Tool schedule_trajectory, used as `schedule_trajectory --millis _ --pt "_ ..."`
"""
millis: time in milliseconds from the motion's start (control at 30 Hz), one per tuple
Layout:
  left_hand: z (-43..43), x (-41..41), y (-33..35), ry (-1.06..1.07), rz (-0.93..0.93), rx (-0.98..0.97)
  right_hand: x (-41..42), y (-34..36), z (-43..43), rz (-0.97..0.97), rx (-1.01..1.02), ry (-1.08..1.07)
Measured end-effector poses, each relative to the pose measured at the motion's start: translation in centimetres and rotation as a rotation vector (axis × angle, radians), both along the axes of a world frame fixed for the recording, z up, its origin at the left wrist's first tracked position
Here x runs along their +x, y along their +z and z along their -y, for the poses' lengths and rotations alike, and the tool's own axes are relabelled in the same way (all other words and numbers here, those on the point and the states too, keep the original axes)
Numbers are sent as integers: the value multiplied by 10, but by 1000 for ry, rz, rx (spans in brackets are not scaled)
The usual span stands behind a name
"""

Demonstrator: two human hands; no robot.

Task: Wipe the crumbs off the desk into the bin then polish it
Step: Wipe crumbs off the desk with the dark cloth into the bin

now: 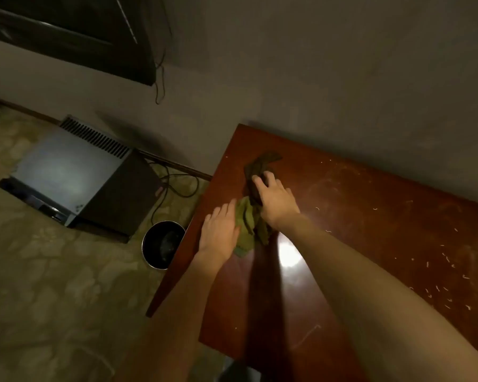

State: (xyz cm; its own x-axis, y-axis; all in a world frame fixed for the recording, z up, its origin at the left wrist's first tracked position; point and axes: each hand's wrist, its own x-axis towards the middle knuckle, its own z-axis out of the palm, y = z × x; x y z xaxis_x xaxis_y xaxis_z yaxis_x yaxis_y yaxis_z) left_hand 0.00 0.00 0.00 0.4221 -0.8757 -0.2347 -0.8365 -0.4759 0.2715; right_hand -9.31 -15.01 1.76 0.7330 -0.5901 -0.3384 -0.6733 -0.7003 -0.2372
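Beside desk [370, 216] with cloth [247, 220] — bin [153, 236], box [75, 177]

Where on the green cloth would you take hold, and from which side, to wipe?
Likely mid-strip on the green cloth, from above, palm down: it lies crumpled and flat on the desk, with no raised edge to pinch.

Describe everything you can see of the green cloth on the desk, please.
The green cloth is a soft, crumpled rag, bunched into a long strip. It lies on the reddish wooden desk near its left edge, running from the wall side toward the person. Its far end looks dark, its near end lighter. The right hand lies over its middle, fingers bent down onto it. The left hand touches its left side with straight fingers.
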Motion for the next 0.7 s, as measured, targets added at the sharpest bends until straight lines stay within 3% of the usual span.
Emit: schedule_trajectory --millis 233,500,700 --pt "-6 5 -24 189 -209 -59 11 -19 14 -69 24 -52" --pt "-2 10 -24 197 -209 -102 -1 -6 24 -166 -155 14" --pt "21 15 -6 271 -366 -192 -19 14 38 230 -77 -149"
